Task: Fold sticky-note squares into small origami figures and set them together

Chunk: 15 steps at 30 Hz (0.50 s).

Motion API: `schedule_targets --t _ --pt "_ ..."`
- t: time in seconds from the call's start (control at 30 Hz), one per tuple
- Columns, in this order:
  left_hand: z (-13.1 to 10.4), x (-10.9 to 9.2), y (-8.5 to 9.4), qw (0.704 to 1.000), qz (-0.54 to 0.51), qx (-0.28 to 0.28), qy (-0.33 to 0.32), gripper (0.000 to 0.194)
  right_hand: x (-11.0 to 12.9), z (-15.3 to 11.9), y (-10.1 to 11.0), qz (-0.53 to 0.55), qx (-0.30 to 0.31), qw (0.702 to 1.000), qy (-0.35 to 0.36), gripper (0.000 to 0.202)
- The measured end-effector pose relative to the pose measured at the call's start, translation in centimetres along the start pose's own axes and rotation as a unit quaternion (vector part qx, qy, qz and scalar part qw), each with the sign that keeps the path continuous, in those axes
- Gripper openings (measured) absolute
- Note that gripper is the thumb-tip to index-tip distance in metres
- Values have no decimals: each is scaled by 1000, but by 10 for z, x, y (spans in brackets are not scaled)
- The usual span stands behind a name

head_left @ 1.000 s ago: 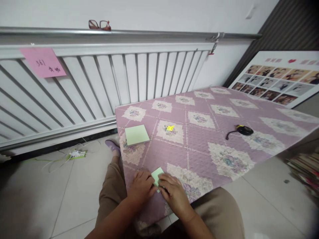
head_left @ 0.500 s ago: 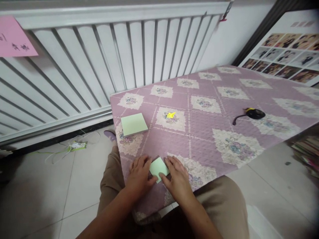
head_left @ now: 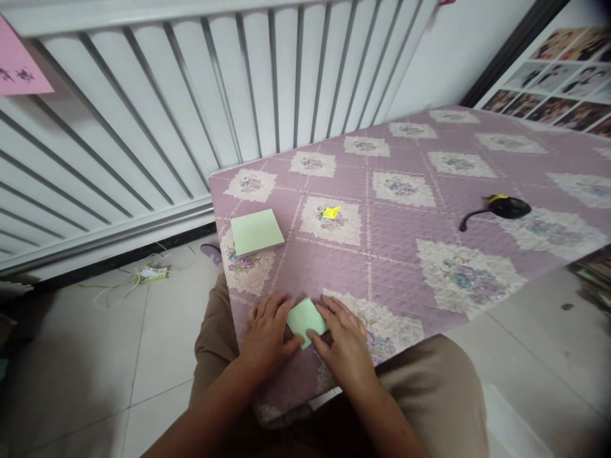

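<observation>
A small light green paper (head_left: 305,318) lies near the front edge of the cloth-covered table, turned like a diamond, with something dark partly visible under its edges. My left hand (head_left: 268,327) rests at its left side, thumb by the lower corner. From the right, my right hand (head_left: 344,337) touches it, thumb on the lower right part. Both hands have their fingers bent around the paper's sides. Farther up on the left sits a pale green square pad (head_left: 258,233). A small folded yellow paper (head_left: 331,212) lies to the right of that pad.
The table (head_left: 334,261) has a purple floral cloth. A black object with a curved handle (head_left: 510,207) lies on its right part. Behind stands a white radiator (head_left: 258,76) with a pink note (head_left: 19,60). A power strip (head_left: 153,273) with cables lies on the floor.
The camera view has shifted slightly. Both hands stay at the green paper in nearly the same pose.
</observation>
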<state>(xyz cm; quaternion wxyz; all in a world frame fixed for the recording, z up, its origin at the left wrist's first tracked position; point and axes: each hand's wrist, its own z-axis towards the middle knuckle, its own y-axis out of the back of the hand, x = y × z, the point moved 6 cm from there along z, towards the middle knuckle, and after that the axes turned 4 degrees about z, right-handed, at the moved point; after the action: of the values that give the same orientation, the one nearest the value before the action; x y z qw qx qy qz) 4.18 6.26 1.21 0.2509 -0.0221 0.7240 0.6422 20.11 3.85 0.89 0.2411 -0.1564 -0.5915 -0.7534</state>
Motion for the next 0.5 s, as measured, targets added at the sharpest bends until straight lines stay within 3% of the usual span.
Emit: schedule_targets --t 0.5 --pt "0 0 -1 1000 -6 -16 -16 43 3 -3 2 -5 -24 999 25 36"
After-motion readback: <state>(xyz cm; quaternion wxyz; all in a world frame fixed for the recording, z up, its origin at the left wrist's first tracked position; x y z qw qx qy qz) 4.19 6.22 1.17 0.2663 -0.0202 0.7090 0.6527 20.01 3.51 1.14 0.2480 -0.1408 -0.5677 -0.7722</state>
